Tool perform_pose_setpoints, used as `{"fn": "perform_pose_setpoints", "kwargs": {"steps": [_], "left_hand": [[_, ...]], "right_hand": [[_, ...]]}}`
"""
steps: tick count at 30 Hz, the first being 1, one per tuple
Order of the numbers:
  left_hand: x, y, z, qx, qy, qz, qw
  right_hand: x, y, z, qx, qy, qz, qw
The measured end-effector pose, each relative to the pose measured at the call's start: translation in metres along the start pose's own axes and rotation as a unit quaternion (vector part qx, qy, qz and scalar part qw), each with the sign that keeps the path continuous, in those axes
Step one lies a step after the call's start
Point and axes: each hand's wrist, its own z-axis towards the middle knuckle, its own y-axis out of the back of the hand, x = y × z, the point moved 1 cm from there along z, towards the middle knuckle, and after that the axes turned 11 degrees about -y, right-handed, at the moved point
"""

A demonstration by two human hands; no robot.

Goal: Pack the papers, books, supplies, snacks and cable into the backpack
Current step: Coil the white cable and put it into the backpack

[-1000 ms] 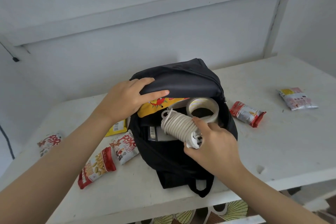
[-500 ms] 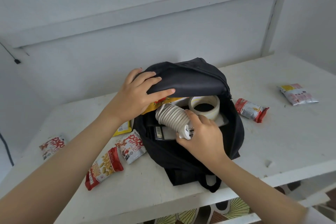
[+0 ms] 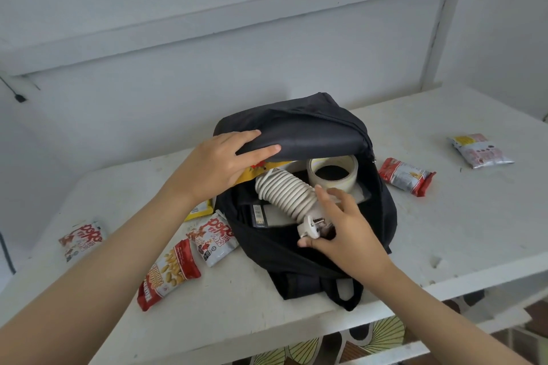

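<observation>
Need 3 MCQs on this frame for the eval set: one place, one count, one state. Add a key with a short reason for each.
1. Where is the tape roll?
A) on the shelf above
B) inside the backpack, beside the coiled cable
C) on the floor

2. How many snack packets lie on the table to the backpack's right?
A) none
B) four
C) two

3. The backpack's main compartment is:
A) open, its flap lifted by the left hand
B) zipped shut
C) turned inside out

Key:
1 B: the roll sits in the opening next to the cable.
2 C: a red-and-silver packet and a silver packet lie there.
3 A: the hand grips the flap and the contents show.
</observation>
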Motion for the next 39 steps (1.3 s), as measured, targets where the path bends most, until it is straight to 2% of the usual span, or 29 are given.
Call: {"fn": "perform_pose_setpoints", "kwargs": {"steps": [8,12,14,17,19,21,22,24,26,27,29,30,32,34,39], "left_hand": [[-0.006,-0.007,-0.004,-0.019,0.033,-0.029,0.999],[-0.015,-0.011,-0.007,-0.048,0.119,-0.081,0.988],[-0.019,-0.011,-0.006,-0.056,0.180,-0.101,0.977],[-0.029,-0.007,-0.003,-0.043,0.305,-0.135,0.942],[-0.039,-0.002,-0.001,-0.048,0.379,-0.186,0.905],[-0.051,0.002,-0.002,-0.066,0.419,-0.218,0.879],[-0.056,0.003,-0.002,-0.082,0.435,-0.237,0.865],[-0.068,0.005,-0.002,-0.115,0.462,-0.296,0.828],[-0.077,0.008,-0.003,-0.123,0.461,-0.337,0.812],[-0.080,0.010,-0.003,-0.122,0.451,-0.357,0.809],[-0.087,0.012,-0.008,-0.117,0.403,-0.406,0.812],[-0.092,0.013,-0.010,-0.111,0.368,-0.423,0.820],[-0.102,0.013,-0.015,-0.093,0.320,-0.459,0.824],[-0.114,0.009,-0.020,-0.071,0.320,-0.473,0.818],[-0.153,-0.021,-0.030,-0.015,0.339,-0.342,0.876]], "right_hand": [[0.009,-0.006,0.007,-0.039,-0.023,-0.017,0.999],[0.013,-0.002,0.009,-0.014,-0.021,-0.041,0.999],[0.013,0.010,0.009,0.002,0.006,-0.080,0.997],[0.007,0.029,0.005,0.072,0.035,-0.186,0.979],[-0.001,0.039,-0.001,0.124,0.038,-0.177,0.976],[-0.009,0.047,-0.007,0.162,0.027,-0.123,0.979],[-0.011,0.052,-0.009,0.157,0.020,-0.087,0.984],[-0.012,0.062,-0.014,0.059,0.023,0.012,0.998],[-0.009,0.069,-0.018,-0.092,0.050,0.119,0.987],[-0.008,0.071,-0.019,-0.158,0.066,0.138,0.976],[-0.006,0.069,-0.019,-0.246,0.073,0.096,0.962],[-0.007,0.067,-0.017,-0.265,0.068,0.067,0.959],[-0.013,0.059,-0.013,-0.239,0.050,0.040,0.969],[-0.021,0.048,-0.012,-0.179,0.031,0.034,0.983],[-0.040,0.030,-0.022,-0.119,0.011,-0.038,0.992]]}}
